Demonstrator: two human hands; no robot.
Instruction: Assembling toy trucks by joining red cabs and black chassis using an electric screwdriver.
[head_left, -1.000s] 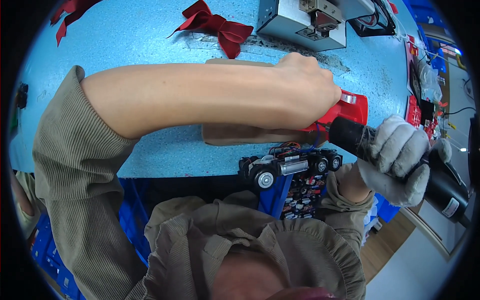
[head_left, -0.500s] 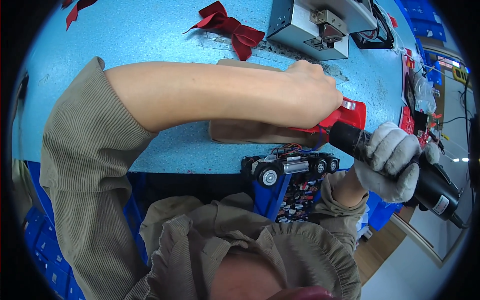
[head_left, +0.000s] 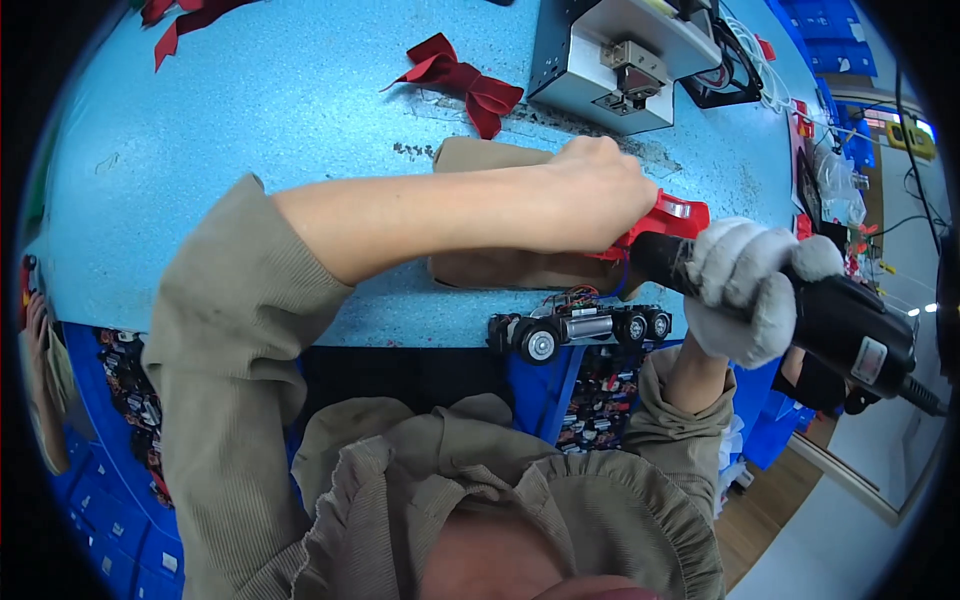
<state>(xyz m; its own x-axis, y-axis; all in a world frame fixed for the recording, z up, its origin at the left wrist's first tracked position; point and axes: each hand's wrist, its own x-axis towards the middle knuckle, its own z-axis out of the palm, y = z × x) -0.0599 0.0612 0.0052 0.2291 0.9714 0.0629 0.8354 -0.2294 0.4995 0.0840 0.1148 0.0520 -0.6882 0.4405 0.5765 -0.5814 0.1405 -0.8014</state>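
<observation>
Near the front edge of the blue desk (head_left: 250,120), beside a toy-truck chassis (head_left: 590,328), a red plastic shell (head_left: 684,212) is gripped by the left hand (head_left: 603,195) while an electric screwdriver (head_left: 850,325) is clasped in the gloved right hand (head_left: 745,285), apparently for screwdriving, with steady alignment needed next.

My bench (head_left: 230,130) sits in bright, cool light, and its blue top washes toward white in the upper left. A soft highlight shows on my left hand (head_left: 595,200), while the brown block (head_left: 520,270) is darker just below my arm. The red part (head_left: 690,212) catches a glint. Under the bench edge, the space drops to near black. Small bright lights (head_left: 925,309) flare at far right. My right hand's pale glove (head_left: 735,290) is well lit, though its fabric looks soft. The fisheye bends the bench edges, and black vignetting swallows the corners; things near the rim look stretched and smeared.
</observation>
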